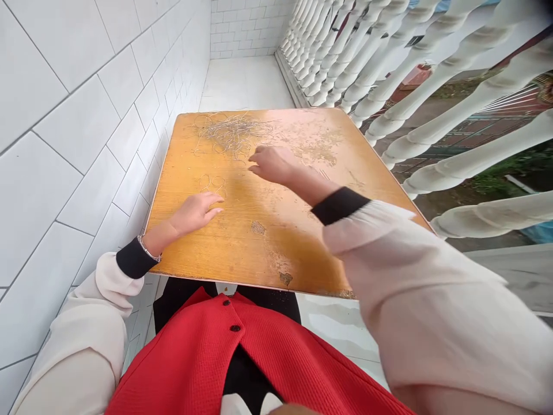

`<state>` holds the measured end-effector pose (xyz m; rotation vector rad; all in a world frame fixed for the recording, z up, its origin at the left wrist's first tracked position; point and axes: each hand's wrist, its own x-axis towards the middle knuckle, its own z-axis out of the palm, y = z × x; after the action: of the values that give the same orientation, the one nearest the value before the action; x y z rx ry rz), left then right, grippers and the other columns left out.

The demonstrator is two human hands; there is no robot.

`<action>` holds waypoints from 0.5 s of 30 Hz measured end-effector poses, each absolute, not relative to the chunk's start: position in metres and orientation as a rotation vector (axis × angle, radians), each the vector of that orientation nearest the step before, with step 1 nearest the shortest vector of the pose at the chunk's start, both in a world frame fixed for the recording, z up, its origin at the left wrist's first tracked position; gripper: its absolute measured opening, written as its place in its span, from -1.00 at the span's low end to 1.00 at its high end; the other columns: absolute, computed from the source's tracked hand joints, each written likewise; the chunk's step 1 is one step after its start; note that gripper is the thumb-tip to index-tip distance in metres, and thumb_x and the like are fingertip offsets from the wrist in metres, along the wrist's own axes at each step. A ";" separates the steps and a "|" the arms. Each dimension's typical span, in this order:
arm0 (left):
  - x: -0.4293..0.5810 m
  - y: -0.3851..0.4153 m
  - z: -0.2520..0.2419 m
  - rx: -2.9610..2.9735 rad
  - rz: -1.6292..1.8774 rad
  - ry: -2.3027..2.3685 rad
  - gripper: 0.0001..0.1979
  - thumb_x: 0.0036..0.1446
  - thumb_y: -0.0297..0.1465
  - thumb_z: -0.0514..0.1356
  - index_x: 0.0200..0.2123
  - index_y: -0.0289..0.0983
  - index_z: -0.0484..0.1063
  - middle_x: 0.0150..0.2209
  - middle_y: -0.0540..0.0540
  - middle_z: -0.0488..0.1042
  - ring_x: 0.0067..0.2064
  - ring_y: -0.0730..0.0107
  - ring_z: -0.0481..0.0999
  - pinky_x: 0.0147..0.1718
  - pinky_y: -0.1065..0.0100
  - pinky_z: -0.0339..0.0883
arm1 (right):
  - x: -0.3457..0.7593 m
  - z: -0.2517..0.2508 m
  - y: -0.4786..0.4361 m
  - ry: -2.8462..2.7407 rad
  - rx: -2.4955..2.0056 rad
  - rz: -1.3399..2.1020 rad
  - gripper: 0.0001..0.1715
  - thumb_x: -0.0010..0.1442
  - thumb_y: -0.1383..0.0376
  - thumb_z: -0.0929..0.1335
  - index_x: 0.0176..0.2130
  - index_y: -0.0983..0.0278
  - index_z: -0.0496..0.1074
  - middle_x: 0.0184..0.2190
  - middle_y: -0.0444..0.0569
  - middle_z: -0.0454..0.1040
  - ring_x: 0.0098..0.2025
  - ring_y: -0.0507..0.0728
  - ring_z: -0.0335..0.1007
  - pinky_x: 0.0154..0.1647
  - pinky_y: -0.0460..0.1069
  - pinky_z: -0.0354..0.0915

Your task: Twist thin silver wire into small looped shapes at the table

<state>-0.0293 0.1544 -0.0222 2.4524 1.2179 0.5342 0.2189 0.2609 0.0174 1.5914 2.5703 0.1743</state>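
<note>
My left hand (193,214) rests low over the left part of a wooden table, its fingers stretched out and thumb apart, with nothing seen in it. Just beyond its fingertips lie a few thin, pale curled loops (212,184), wire or thread. My right hand (274,164) hovers near the table's middle, fingers loosely bent and slightly apart; I see nothing between them. Close to its fingertips, toward the far left, spreads a tangled pile of thin wire-like strands (233,131), some of them curled.
The tabletop (233,248) has worn, peeling patches. A few thin sticks or strands (323,174) lie beyond my right wrist. White tiled wall (103,121) runs along the left; a white baluster railing (415,138) stands on the right.
</note>
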 end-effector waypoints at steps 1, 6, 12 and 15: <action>-0.029 0.155 -0.020 2.442 0.533 1.238 -0.69 0.29 -0.41 0.19 0.06 -0.36 0.53 0.07 -0.25 0.60 0.10 0.14 0.60 0.15 0.08 0.45 | 0.203 0.013 0.265 2.525 1.582 0.181 -0.54 0.35 0.29 0.22 0.02 0.49 0.56 0.05 0.35 0.52 -0.04 0.36 0.51 -0.19 0.09 0.27; -0.032 0.155 -0.010 2.373 0.546 1.315 -0.70 0.28 -0.41 0.21 0.04 -0.35 0.55 0.05 -0.22 0.62 0.07 0.16 0.62 0.11 0.12 0.47 | 0.177 -0.004 0.273 2.483 1.562 0.204 -0.53 0.30 0.48 0.16 0.00 0.48 0.55 0.03 0.34 0.56 0.00 0.36 0.51 -0.12 0.09 0.31; -0.033 0.171 -0.007 2.273 0.703 1.402 -0.72 0.25 -0.43 0.23 0.01 -0.35 0.57 0.02 -0.23 0.64 0.01 0.20 0.64 0.07 0.15 0.49 | 0.206 0.038 0.266 2.597 2.158 0.037 -0.65 0.33 0.43 0.18 -0.19 0.34 0.54 -0.12 0.22 0.63 -0.13 0.28 0.57 -0.15 0.09 0.39; -0.035 0.192 0.001 2.204 0.932 1.439 -0.72 0.25 -0.44 0.21 0.01 -0.37 0.55 0.02 -0.24 0.64 -0.02 0.25 0.66 0.02 0.22 0.51 | 0.226 0.073 0.259 2.715 2.419 -0.229 -0.73 0.26 0.48 0.24 -0.40 0.25 0.41 -0.34 0.08 0.62 -0.33 0.14 0.56 -0.22 0.03 0.43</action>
<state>-0.0348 0.1925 0.0005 2.2040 1.4387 0.9322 0.2264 0.2590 0.0731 2.4186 2.7151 -0.2293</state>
